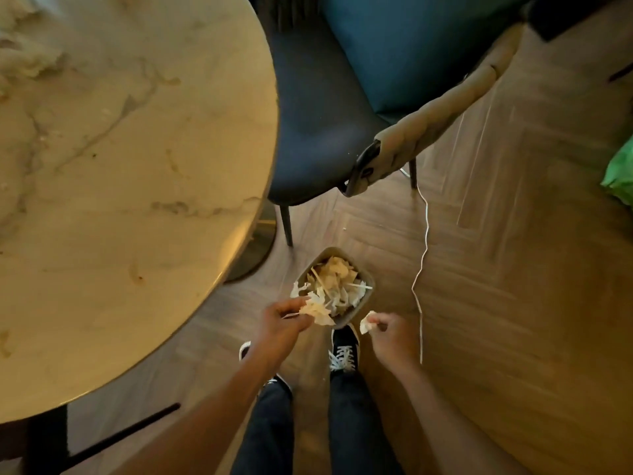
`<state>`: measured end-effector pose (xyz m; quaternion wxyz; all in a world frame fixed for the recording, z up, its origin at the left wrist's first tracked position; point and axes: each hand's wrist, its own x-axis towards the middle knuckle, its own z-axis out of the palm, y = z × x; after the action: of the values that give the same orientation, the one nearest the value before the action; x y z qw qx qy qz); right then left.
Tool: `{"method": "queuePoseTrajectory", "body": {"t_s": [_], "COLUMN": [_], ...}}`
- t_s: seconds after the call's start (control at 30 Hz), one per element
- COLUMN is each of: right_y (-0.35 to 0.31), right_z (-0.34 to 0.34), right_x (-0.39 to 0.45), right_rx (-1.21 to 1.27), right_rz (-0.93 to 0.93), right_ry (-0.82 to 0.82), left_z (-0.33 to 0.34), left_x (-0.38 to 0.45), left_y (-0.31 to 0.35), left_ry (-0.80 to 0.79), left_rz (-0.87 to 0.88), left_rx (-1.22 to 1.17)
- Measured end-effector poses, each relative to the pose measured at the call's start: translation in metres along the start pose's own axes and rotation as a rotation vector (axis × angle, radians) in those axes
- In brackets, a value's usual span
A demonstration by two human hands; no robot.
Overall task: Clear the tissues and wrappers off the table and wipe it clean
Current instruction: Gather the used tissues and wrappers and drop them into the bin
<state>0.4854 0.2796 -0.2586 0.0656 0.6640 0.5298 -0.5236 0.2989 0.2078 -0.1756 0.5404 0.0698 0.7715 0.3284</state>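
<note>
Over the near rim of the bin (368, 296), my left hand (279, 325) pinches crumpled tissues (317, 311); my right hand (392, 332), just beside that rim, pinches a small scrap (367, 322).

Dim warm light; soft glare on the table (137, 166) edge; overall softness; wide-angle bending at edges

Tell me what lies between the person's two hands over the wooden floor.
In the head view, the near rim of the small tan waste bin and a black laced shoe lie between the left hand and right hand.
</note>
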Motion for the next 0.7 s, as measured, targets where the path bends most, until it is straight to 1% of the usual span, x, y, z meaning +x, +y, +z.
{"method": "queuePoseTrajectory", "body": {"t_s": [0.1,0.2,0.4,0.47,0.57,0.7], "right_y": [0.001,-0.004,-0.013,-0.013,-0.007,0.008], "right_z": [0.007,0.015,0.031,0.037,0.038,0.032], "right_x": [0.035,0.075,0.129,0.137,0.139,0.127], "right_rx": [-0.007,-0.017,0.032,0.022,-0.011,0.032], "right_rz": [-0.004,-0.024,0.024,0.047,0.076,0.126], "right_ry": [-0.076,-0.114,-0.213,-0.244,-0.245,-0.272], "left_z": [0.018,0.034,0.054,0.058,0.066,0.076], "left_x": [0.033,0.066,0.115,0.127,0.140,0.149], "left_y": [-0.013,-0.025,-0.054,-0.062,-0.069,-0.070], "left_ry": [-0.031,-0.045,-0.091,-0.104,-0.101,-0.157], "left_rz": [-0.015,-0.046,-0.057,-0.057,-0.060,-0.063], "left_rx": [0.072,0.129,0.241,0.273,0.325,0.372]}}
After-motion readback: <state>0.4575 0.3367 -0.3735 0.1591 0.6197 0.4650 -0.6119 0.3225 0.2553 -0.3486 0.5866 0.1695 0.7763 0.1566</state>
